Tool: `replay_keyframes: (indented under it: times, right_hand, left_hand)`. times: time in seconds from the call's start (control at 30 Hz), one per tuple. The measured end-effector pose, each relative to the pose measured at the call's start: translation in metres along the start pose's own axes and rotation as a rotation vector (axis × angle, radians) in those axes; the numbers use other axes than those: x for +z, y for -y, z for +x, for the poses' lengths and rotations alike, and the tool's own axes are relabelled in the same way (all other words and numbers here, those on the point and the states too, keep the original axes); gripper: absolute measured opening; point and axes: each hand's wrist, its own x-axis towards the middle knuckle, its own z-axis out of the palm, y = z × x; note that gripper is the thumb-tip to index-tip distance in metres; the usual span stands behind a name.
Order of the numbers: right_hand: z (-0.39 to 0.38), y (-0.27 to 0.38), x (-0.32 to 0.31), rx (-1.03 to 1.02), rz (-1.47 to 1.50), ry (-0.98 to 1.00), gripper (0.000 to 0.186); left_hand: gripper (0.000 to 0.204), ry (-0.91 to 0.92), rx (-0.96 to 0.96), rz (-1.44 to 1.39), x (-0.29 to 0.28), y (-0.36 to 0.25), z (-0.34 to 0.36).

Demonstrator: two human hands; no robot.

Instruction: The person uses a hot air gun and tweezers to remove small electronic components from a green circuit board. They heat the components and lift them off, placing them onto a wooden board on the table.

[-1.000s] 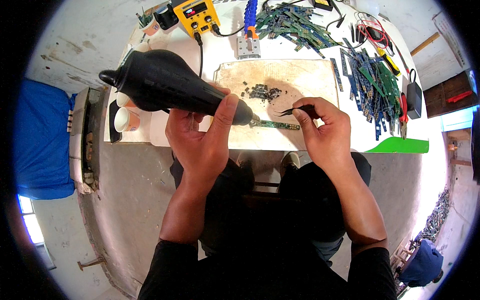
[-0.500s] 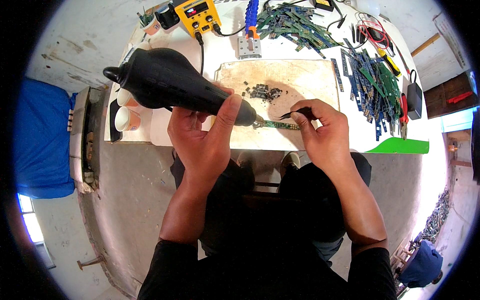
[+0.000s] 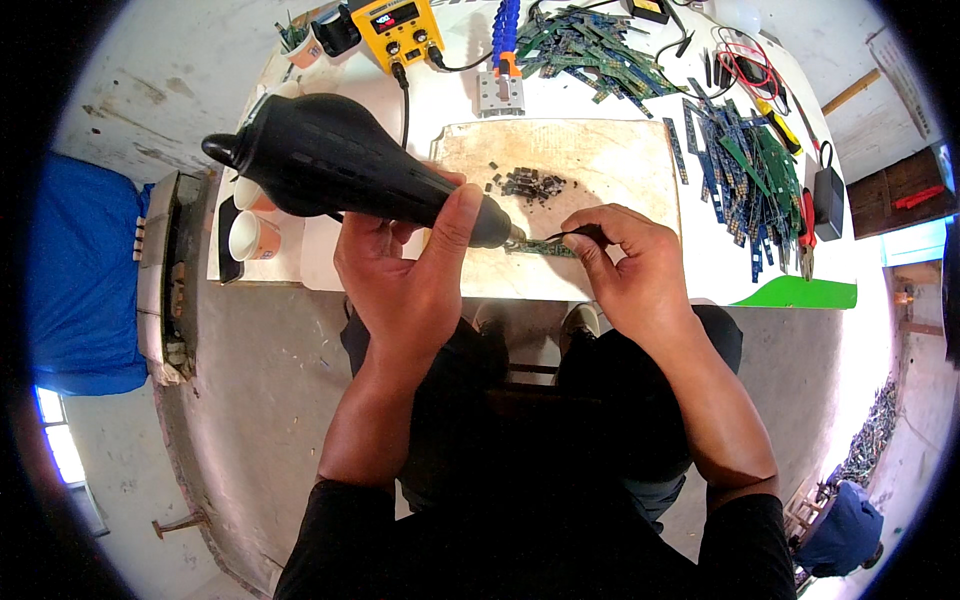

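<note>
My left hand (image 3: 405, 270) is wrapped round a black hot air gun (image 3: 335, 160), its metal nozzle (image 3: 516, 236) angled down to the right. Just under the nozzle lies a narrow green circuit board strip (image 3: 545, 248) on a worn, pale work board (image 3: 610, 150). My right hand (image 3: 630, 258) pinches dark tweezers (image 3: 572, 236), whose tips reach the strip close to the nozzle. Whether the tips grip a part is too small to tell. Beyond the tweezers sits a small heap of black chips (image 3: 535, 184) on the work board.
Piles of circuit board strips lie at the back (image 3: 590, 50) and right (image 3: 745, 170). A yellow soldering station (image 3: 392, 30) stands back left, beside a jointed blue hose (image 3: 504, 35). Paper cups (image 3: 255, 238) stand at left, red pliers (image 3: 808, 230) at right. Another person (image 3: 840, 530) is far lower right.
My right hand has moved left with the tweezers, bringing their tips to the strip beside the nozzle. My left hand and the hot air gun have barely moved.
</note>
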Motion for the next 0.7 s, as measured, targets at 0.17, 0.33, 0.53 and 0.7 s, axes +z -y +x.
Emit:
replay_keyframes:
  times: [0.17, 0.33, 0.53, 0.7]
  right_hand:
    - [0.0012, 0.0039, -0.0016, 0.009, -0.012, 0.012, 0.013]
    - [0.0011, 0.0027, -0.001, 0.011, -0.019, 0.008, 0.012]
    - [0.0012, 0.0018, 0.0006, 0.019, -0.015, 0.005, 0.012]
    - [-0.0001, -0.0041, 0.0014, -0.013, -0.022, -0.024, 0.011]
  left_hand:
    - [0.026, -0.012, 0.001, -0.019, 0.0003, 0.0009, -0.0001]
    - [0.025, -0.016, -0.001, -0.008, 0.0009, -0.0007, 0.0004]
    - [0.026, -0.022, -0.012, -0.033, 0.0006, -0.0005, 0.0]
    - [0.027, -0.013, -0.003, -0.012, 0.0007, -0.0017, 0.0004]
